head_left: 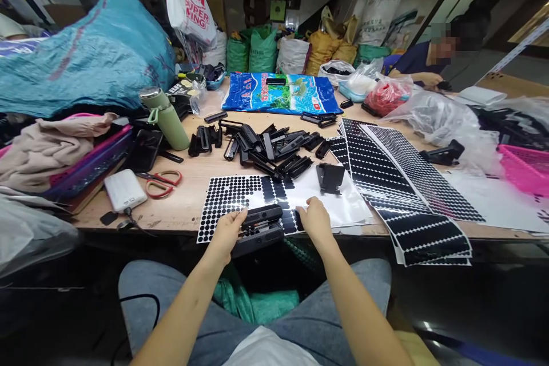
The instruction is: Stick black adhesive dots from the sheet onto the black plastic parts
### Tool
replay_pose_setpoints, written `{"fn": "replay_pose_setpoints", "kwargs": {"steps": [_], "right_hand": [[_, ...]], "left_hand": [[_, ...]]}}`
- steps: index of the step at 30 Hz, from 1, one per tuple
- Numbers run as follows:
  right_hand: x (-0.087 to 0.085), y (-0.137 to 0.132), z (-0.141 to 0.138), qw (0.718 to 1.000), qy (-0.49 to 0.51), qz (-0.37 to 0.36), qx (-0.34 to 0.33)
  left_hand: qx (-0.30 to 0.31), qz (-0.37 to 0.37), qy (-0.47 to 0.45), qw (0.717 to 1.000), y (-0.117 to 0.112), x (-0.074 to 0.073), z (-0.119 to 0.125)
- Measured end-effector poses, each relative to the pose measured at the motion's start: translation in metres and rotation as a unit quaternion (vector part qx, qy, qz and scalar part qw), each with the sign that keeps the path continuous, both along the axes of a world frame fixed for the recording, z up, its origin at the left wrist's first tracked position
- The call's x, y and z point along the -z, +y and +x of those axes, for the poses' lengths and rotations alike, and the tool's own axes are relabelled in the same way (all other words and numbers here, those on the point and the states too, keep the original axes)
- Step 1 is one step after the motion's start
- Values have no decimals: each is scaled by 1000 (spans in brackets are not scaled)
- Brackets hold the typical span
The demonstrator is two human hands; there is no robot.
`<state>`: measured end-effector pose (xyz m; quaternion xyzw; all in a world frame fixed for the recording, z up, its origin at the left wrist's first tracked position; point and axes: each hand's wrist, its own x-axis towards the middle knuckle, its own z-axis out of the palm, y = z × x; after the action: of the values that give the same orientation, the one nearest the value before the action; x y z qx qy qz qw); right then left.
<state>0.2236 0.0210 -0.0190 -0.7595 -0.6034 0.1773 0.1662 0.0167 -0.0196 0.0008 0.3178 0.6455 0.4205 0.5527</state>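
Note:
My left hand (229,231) is closed around a black plastic clip part (260,227) at the table's near edge. It lies over a white sheet of round black adhesive dots (234,194). My right hand (314,220) rests on the same sheet just right of the part, fingers curled down onto the dots; whether it pinches one is hidden. A single black part (329,176) stands on the bare white half of the sheet. A pile of several black parts (268,148) lies further back.
Long black dot sheets (398,194) fan out to the right. Red scissors (160,183), a white power bank (124,190) and a green bottle (165,117) sit left. A pink basket (525,168), plastic bags and a blue bag (278,94) lie behind. A seated person (422,60) is far right.

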Motion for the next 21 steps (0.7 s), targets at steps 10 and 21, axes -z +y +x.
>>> {"fn": "replay_pose_setpoints", "kwargs": {"steps": [10,21], "right_hand": [[-33,-18,-19,945,317,-8,-85],[-48,-37,-51,937,326,27,-121]], "left_hand": [[-10,-26,-154,988,2,4,4],[10,9,-144,989,-9,-1,16]]}}
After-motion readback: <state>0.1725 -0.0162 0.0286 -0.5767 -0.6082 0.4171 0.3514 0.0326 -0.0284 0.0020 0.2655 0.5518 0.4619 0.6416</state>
